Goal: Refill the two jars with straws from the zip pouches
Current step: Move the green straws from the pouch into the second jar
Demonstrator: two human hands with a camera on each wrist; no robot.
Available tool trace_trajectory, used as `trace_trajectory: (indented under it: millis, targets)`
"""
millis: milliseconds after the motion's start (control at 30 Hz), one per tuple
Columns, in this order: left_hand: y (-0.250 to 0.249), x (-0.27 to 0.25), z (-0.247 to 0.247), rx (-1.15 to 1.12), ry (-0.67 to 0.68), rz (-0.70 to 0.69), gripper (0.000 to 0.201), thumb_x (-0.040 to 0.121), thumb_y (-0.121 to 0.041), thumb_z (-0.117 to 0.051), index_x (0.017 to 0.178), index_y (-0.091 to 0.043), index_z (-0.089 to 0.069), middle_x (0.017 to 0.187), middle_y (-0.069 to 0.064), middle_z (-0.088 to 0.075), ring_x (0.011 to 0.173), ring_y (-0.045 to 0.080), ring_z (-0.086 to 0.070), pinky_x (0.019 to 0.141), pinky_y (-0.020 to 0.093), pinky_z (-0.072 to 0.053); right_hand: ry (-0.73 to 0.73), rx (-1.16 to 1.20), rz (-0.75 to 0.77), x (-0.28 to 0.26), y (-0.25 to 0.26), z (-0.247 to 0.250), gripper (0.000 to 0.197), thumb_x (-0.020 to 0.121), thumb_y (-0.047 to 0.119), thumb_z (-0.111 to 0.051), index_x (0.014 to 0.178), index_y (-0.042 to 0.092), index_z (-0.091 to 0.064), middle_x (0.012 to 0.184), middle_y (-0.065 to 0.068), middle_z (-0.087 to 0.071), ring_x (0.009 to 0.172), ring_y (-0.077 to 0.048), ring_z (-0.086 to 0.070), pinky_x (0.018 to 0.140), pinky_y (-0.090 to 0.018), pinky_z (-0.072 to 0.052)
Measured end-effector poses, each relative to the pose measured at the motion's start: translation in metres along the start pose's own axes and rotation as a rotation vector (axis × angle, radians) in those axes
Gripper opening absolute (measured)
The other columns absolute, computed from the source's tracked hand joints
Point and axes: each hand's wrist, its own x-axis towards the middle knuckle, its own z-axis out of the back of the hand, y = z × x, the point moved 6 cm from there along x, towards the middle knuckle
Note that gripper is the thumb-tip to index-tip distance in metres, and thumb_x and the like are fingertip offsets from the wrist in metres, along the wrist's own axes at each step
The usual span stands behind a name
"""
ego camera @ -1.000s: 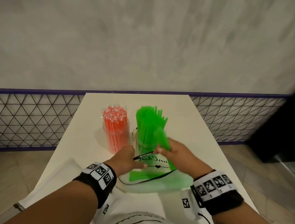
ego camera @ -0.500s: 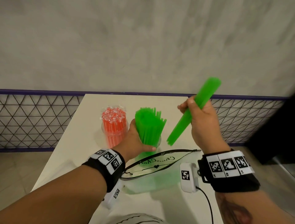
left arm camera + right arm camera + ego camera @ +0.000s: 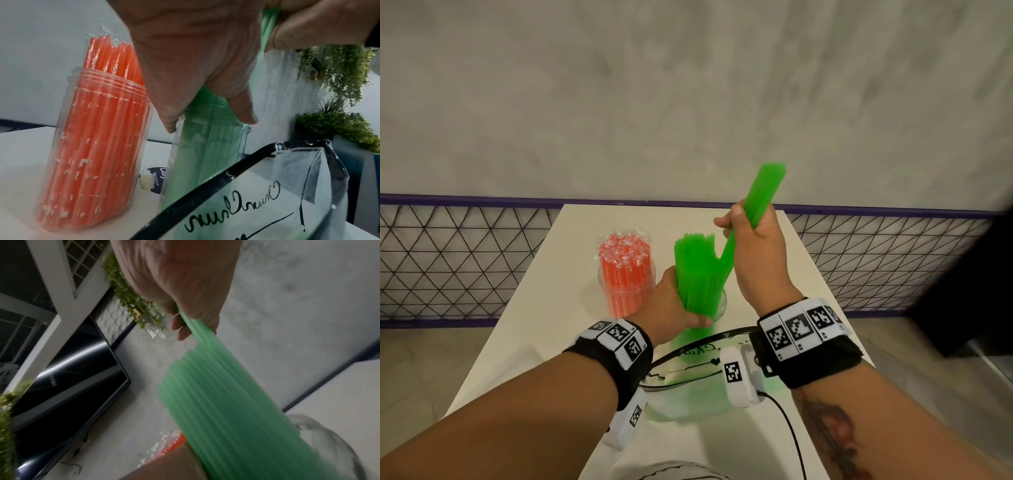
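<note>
A clear jar (image 3: 717, 310) packed with green straws (image 3: 697, 270) stands mid-table; my left hand (image 3: 671, 305) grips it near the rim, its fingers (image 3: 242, 112) at the jar mouth (image 3: 207, 142). My right hand (image 3: 751, 236) holds a tilted bundle of green straws (image 3: 765, 192), whose lower end meets the straws in that jar. The bundle (image 3: 226, 394) looks blurred in the right wrist view. Left of it stands a jar of wrapped orange straws (image 3: 626, 277), also in the left wrist view (image 3: 96, 138). A clear zip pouch (image 3: 688, 383) with a black zip (image 3: 205, 183) lies open nearer me, green showing inside.
The white table (image 3: 774, 284) ends against a grey wall with a purple-edged mesh rail (image 3: 448, 260). A second pale pouch (image 3: 517, 370) lies under my left forearm. A small label tag (image 3: 157, 177) lies between the jars. Bare tabletop shows right of the green jar.
My right hand lifted the green bundle out of the pouch, then swung it left and down to the green jar. My left hand left the pouch and took hold of the jar.
</note>
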Motion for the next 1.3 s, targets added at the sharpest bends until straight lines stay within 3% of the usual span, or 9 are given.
trace_trajectory:
  millis: [267,433,567,667,833,933,1033,1200,1300]
  targets:
    - [-0.002,-0.001,0.000,0.015,0.007,-0.004,0.107,0.061,-0.014,-0.092,0.145,-0.019,-0.027,0.119,-0.008,-0.055,0.113,0.015,-0.053,0.091,0.026,-0.044,0.129,-0.038,-0.217,-0.024,-0.068,-0.001,0.009,0.104,0.028,-0.043,0.105,0.027,-0.052,0.105,-0.001,-0.063,0.088,-0.006,-0.062,0.067,-0.014,-0.048]
    - [-0.001,-0.001,-0.001,-0.006,0.018,-0.017,0.105,0.061,-0.013,-0.092,0.144,-0.020,-0.028,0.122,-0.008,-0.055,0.118,0.015,-0.053,0.095,0.027,-0.044,0.299,-0.034,-0.357,-0.031,-0.090,-0.004,0.027,0.101,0.031,-0.046,0.128,0.025,-0.041,0.128,-0.003,-0.055,0.115,-0.014,-0.055,0.083,-0.022,-0.046]
    - [0.001,-0.001,-0.001,0.000,0.027,-0.011,0.104,0.064,-0.017,-0.091,0.146,-0.022,-0.027,0.125,-0.007,-0.054,0.117,0.014,-0.051,0.098,0.030,-0.043,0.276,0.029,-0.207,-0.023,-0.075,0.011,0.065,0.087,0.025,-0.042,0.150,0.029,-0.025,0.149,0.010,-0.039,0.135,-0.005,-0.036,0.109,-0.026,-0.031]
    - [-0.001,-0.001,-0.001,-0.008,0.026,-0.020,0.100,0.064,-0.017,-0.091,0.144,-0.022,-0.030,0.123,-0.008,-0.056,0.117,0.014,-0.052,0.097,0.029,-0.043,0.353,-0.243,-0.162,-0.027,-0.092,0.005,0.058,0.093,0.037,-0.029,0.150,0.028,-0.032,0.156,0.010,-0.033,0.144,-0.006,-0.025,0.120,-0.035,-0.021]
    - [-0.001,-0.002,-0.001,-0.022,0.032,-0.040,0.090,0.071,-0.021,-0.087,0.142,-0.020,-0.032,0.122,-0.009,-0.056,0.116,0.012,-0.054,0.092,0.021,-0.043,0.524,-0.509,-0.141,-0.044,-0.126,0.008,0.044,0.104,0.028,-0.029,0.147,0.024,-0.039,0.154,-0.003,-0.038,0.142,-0.017,-0.033,0.119,-0.043,-0.025]
    - [0.001,-0.002,0.001,-0.024,0.031,-0.036,0.078,0.081,-0.037,-0.078,0.143,-0.018,-0.035,0.127,-0.007,-0.057,0.117,0.012,-0.056,0.094,0.021,-0.045,0.216,-0.554,-0.077,-0.048,-0.113,0.030,0.044,0.099,0.018,-0.047,0.142,0.014,-0.041,0.137,0.000,-0.046,0.130,-0.016,-0.044,0.110,-0.035,-0.037]
    - [0.007,-0.004,0.001,-0.010,0.005,0.003,0.078,0.082,-0.048,-0.073,0.142,-0.014,-0.035,0.129,-0.006,-0.056,0.117,0.012,-0.057,0.091,0.021,-0.045,0.020,-0.531,0.223,-0.067,-0.068,0.037,0.011,0.091,0.013,-0.053,0.101,0.016,-0.056,0.095,0.008,-0.053,0.088,-0.007,-0.054,0.075,-0.015,-0.042]
    - [0.020,-0.017,-0.003,0.100,0.125,0.174,0.067,0.076,-0.036,-0.081,0.127,-0.014,-0.044,0.110,-0.006,-0.057,0.094,0.009,-0.053,0.083,0.019,-0.043,0.736,-0.875,0.284,-0.105,-0.081,-0.006,0.025,0.097,0.024,-0.044,0.084,0.014,-0.064,0.076,0.000,-0.061,0.068,-0.016,-0.055,0.063,-0.030,-0.043]
    - [0.040,-0.028,-0.005,0.416,0.286,0.279,0.026,0.084,-0.038,-0.073,0.085,-0.021,-0.053,0.078,-0.005,-0.052,0.071,0.010,-0.050,0.058,0.018,-0.036,0.999,-1.118,0.251,-0.121,-0.119,-0.020,0.023,0.097,0.015,-0.047,0.097,0.006,-0.068,0.089,-0.013,-0.068,0.079,-0.031,-0.062,0.067,-0.033,-0.046]
